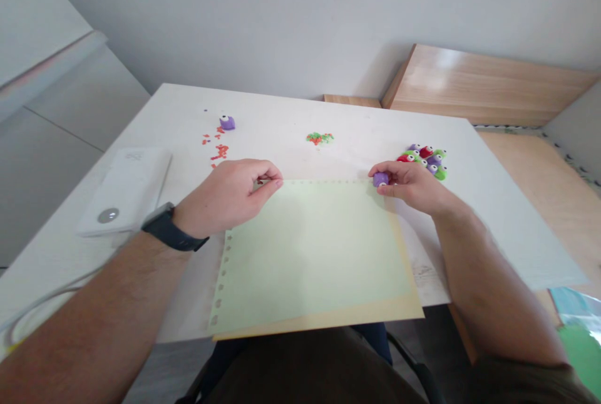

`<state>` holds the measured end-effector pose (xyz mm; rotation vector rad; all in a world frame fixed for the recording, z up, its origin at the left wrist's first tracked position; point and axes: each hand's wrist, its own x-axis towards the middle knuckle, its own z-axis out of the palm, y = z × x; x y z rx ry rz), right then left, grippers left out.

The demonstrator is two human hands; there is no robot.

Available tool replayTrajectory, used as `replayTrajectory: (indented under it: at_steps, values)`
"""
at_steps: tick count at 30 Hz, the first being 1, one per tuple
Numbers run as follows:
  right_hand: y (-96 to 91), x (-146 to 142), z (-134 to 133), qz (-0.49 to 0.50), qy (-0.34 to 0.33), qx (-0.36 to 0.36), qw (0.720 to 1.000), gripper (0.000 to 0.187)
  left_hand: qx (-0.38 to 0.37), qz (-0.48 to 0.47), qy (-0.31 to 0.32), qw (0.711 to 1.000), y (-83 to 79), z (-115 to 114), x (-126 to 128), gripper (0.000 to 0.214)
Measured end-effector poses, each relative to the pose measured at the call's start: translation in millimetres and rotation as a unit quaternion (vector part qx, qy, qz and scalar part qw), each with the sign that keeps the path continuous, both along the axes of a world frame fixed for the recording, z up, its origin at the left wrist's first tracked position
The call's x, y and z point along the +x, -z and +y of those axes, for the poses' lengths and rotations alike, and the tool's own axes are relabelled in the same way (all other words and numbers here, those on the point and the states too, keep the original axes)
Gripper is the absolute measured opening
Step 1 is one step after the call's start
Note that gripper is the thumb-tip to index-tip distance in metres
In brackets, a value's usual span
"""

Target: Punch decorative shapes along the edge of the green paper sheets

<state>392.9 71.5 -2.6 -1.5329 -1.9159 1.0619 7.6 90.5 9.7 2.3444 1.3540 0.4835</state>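
Note:
A pale green sheet of paper [314, 247] lies over a yellow sheet [394, 307] at the near edge of the table. Small punched holes run along its left edge and far edge. My left hand [246, 191], with a dark watch on the wrist, is closed in a pinch on the sheet's far edge near the left corner. My right hand [413, 185] is closed around a small purple craft punch [380, 180] with a white eye on it. That punch is at the sheet's far right corner; whether the paper is in its slot, I cannot tell.
Several red, green and purple punches [426, 155] cluster beyond my right hand. Another purple punch [228, 123] stands far left near red paper bits [220, 152]. Green and red bits [320, 138] lie at the back middle. A white device [126, 185] with a cable sits left.

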Motion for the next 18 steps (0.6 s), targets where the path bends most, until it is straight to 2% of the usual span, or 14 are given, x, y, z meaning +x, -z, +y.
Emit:
replayTrajectory:
  at_steps: [7,18]
  values:
    - [-3.2,-4.2,-2.6,0.016,0.012,0.046,0.999,0.037,0.007,-0.006,0.002,1.000,-0.5,-0.6,0.8,0.023]
    - [-5.4,-5.2,-4.3,-0.044,0.002,0.031,0.999,0.045,0.000,-0.001,0.005,1.000,-3.8,-2.3,2.3,0.025]
